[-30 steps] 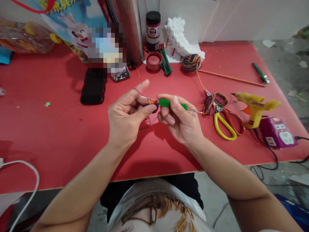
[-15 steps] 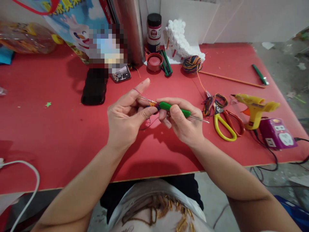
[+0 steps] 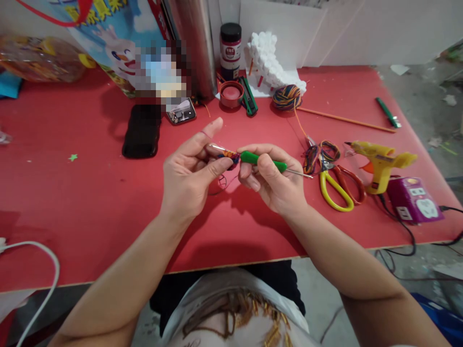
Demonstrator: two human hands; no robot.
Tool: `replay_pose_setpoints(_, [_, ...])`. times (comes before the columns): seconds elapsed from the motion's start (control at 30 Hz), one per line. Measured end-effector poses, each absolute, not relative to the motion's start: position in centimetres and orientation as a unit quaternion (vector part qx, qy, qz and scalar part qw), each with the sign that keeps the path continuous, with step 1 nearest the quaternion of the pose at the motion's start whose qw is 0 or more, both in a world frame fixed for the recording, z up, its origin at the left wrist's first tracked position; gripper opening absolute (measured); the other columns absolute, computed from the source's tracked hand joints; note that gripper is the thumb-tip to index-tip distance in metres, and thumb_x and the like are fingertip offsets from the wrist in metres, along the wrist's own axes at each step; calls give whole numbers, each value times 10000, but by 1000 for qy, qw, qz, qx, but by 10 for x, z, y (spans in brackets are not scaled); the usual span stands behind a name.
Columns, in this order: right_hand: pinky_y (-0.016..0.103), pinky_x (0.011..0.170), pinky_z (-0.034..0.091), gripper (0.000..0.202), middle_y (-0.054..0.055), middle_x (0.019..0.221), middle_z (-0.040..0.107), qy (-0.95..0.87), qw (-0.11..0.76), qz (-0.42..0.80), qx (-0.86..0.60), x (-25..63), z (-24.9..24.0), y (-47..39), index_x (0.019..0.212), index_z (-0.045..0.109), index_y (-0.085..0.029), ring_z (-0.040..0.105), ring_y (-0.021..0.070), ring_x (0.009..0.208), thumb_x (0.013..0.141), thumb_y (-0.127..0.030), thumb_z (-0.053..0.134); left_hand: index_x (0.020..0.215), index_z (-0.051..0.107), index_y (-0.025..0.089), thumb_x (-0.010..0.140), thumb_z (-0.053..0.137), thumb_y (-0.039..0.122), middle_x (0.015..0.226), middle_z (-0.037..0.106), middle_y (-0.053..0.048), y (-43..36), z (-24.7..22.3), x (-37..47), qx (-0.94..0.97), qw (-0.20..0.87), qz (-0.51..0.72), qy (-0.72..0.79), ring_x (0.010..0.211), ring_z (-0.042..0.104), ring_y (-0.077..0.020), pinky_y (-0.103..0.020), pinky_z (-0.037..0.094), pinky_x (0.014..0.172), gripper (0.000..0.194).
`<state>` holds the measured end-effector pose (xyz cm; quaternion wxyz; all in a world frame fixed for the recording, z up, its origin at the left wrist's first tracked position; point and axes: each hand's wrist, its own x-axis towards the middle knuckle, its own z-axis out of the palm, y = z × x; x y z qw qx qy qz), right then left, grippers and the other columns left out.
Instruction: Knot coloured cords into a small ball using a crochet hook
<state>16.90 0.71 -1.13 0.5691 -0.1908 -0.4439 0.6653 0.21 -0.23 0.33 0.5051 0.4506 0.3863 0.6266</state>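
In my right hand (image 3: 277, 180) is a crochet hook with a green handle (image 3: 265, 160), gripped between thumb and fingers. Its thin metal shaft shows on both sides of the handle. My left hand (image 3: 190, 176) pinches a small piece of multicoloured crochet work (image 3: 231, 158) between thumb and fingers, close against the handle's left end. The hook's left shaft runs by the stitches. A strand of yarn passes over the raised left index finger. Loose dark yarn (image 3: 222, 182) hangs below the work. The hook's very tip is hard to make out.
A yarn ball (image 3: 287, 98) lies at the back, its strand leading to a tangled yarn bundle (image 3: 321, 156) by scissors (image 3: 336, 188). At right are a yellow glue gun (image 3: 383, 164) and purple power socket (image 3: 415, 200). A black phone-like object (image 3: 142, 131) lies left, near a green cutter (image 3: 248, 96).
The metal shaft and the stitches have shifted slightly against each other, and the hook handle sits a little farther right of the left thumb. Both hands keep their grips.
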Motion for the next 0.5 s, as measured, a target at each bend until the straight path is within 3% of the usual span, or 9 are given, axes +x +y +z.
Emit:
replay_pose_setpoints(0.13, [248, 536, 474, 241, -1, 785, 746, -448, 573, 660, -189, 168, -11, 8, 1092, 784, -185, 544, 66, 525, 987, -402, 768, 1241, 827, 375, 766, 971, 242, 903, 785, 14, -2, 3, 2, 449, 511, 623, 386, 814, 717, -153, -319, 650, 805, 515])
replay_pose_setpoints(0.33, [287, 573, 519, 227, 12, 845, 772, -480, 565, 640, -202, 173, -13, 7, 1161, 788, -231, 604, 105, 580, 1002, -388, 746, 1209, 839, 382, 745, 978, 242, 882, 780, 28, -2, 5, 4, 427, 523, 630, 382, 781, 698, -132, -266, 644, 753, 504])
replay_pose_setpoints(0.5, [333, 582, 529, 238, 27, 826, 768, -485, 555, 631, -241, 176, -8, 4, 1132, 808, -271, 612, 144, 591, 986, -451, 755, 1198, 841, 349, 739, 979, 224, 877, 776, 18, -1, 6, 4, 424, 516, 636, 386, 813, 703, -132, -278, 642, 825, 495])
